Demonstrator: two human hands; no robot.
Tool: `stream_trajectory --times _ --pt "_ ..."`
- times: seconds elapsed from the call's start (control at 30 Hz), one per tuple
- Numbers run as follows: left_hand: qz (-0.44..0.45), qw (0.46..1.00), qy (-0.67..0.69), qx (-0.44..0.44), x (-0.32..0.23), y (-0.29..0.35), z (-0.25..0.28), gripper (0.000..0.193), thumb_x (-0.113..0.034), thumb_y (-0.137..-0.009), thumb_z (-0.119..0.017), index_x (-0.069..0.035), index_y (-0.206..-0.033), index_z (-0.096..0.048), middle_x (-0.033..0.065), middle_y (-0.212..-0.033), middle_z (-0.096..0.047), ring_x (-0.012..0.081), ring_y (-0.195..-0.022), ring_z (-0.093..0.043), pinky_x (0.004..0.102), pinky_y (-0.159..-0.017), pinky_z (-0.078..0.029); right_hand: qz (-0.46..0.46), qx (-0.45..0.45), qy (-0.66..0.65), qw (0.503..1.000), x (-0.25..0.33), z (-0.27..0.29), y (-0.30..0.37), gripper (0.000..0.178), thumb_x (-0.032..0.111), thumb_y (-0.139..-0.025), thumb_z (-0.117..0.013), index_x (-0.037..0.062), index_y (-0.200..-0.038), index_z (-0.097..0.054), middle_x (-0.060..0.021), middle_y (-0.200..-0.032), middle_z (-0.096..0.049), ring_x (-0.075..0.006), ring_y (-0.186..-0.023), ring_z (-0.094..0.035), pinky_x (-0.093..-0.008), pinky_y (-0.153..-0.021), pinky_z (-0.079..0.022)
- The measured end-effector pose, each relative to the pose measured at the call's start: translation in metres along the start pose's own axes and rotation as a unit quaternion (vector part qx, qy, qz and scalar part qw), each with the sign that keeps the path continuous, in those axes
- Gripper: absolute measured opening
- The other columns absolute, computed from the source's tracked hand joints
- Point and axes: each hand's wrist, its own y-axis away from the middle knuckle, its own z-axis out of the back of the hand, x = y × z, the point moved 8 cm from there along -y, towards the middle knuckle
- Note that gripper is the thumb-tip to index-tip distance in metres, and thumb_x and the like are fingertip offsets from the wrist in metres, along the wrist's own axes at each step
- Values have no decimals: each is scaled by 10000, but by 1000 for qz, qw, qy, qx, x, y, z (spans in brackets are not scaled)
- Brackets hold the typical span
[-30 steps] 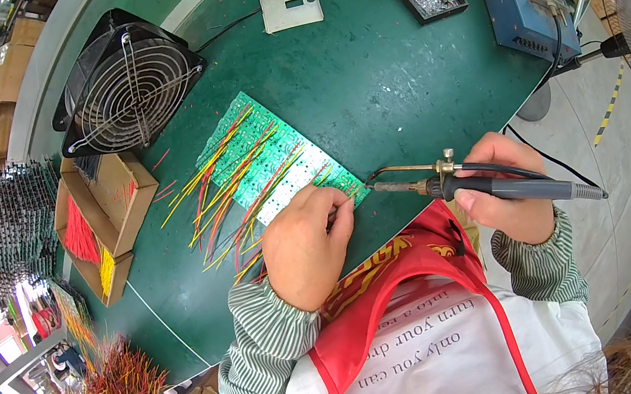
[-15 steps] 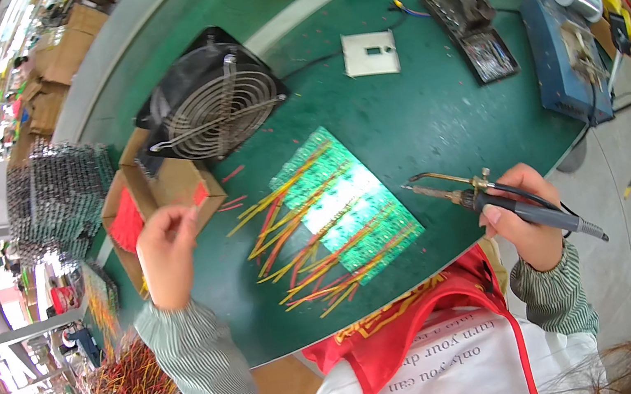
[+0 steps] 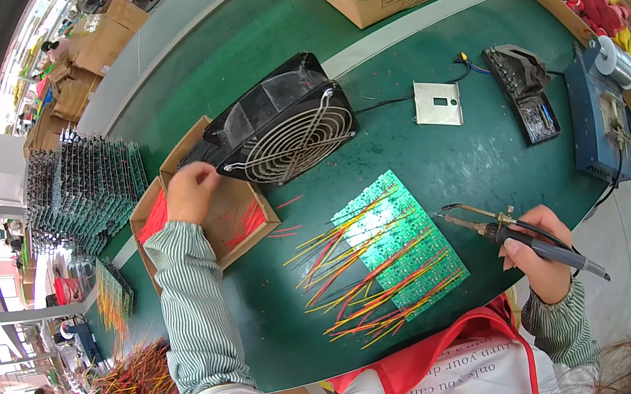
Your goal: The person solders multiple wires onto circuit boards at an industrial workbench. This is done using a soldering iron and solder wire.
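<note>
My right hand (image 3: 545, 259) is wrapped round a soldering iron (image 3: 545, 249) with a thin solder feed tube beside its tip, which points left toward the board. A green circuit board (image 3: 411, 243) lies flat on the table, with rows of red, yellow and dark wires (image 3: 340, 293) sticking out past its left side. My left hand (image 3: 193, 192) reaches over a divided cardboard box (image 3: 235, 254), its fingers drawn together near black wires (image 3: 193, 155) beside the fan. Whatever is between those fingertips is hidden. Red wires (image 3: 154, 215) lie in the box's left part, more in its right part.
A black fan (image 3: 284, 135) with a wire guard stands behind the box. At the right are a blue soldering unit (image 3: 596, 117) with a solder spool (image 3: 614, 63) and a black tray (image 3: 530, 98). A white plate (image 3: 437, 103) lies farther back. Stacked boards (image 3: 85, 194) stand left.
My left hand has moved up and away, from the box's near side to the black wires by the fan. The right hand still holds the iron. The whole view has shifted.
</note>
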Motion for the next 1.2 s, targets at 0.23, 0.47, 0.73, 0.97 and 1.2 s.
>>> stream_trajectory --times 0.23,0.47,0.73,0.97,1.2 --pt "82 964 102 231 -12 40 -42 275 -243 -794 -708 13 -889 -677 110 -791 -672 171 -727 -627 311 -684 -493 -6 17 15 1000 0 -18 -11 162 -4 -771 -629 -16 -890 -519 -90 -717 -632 -114 -584 -596 -242 -547 -490" --pt "28 954 134 268 -20 50 -54 222 -180 -808 -671 29 -882 -673 138 -793 -669 197 -710 -629 319 -669 -491 2 26 9 1000 1 -23 -10 167 -11 -769 -628 -17 -895 -519 -94 -720 -632 -115 -584 -596 -240 -541 -487" --pt "112 971 56 202 -38 53 -29 229 -193 -815 -675 22 -893 -672 178 -702 -636 252 -648 -626 356 -625 -481 10 29 9 999 0 -16 -5 165 -8 -773 -624 -20 -898 -517 -97 -722 -632 -115 -589 -595 -241 -547 -488" --pt "-7 991 73 116 -32 58 -30 223 -178 -838 -659 22 -934 -675 164 -683 -628 217 -565 -604 342 -577 -477 9 36 -8 999 -1 -14 -2 162 -9 -766 -619 -21 -891 -518 -96 -725 -635 -113 -595 -595 -244 -556 -489" --pt "90 976 154 124 -11 62 -35 196 -144 -845 -654 22 -942 -689 132 -751 -664 150 -587 -589 309 -566 -471 13 39 5 999 -1 -11 0 153 -5 -761 -619 -22 -877 -520 -91 -719 -636 -111 -590 -599 -244 -552 -488"
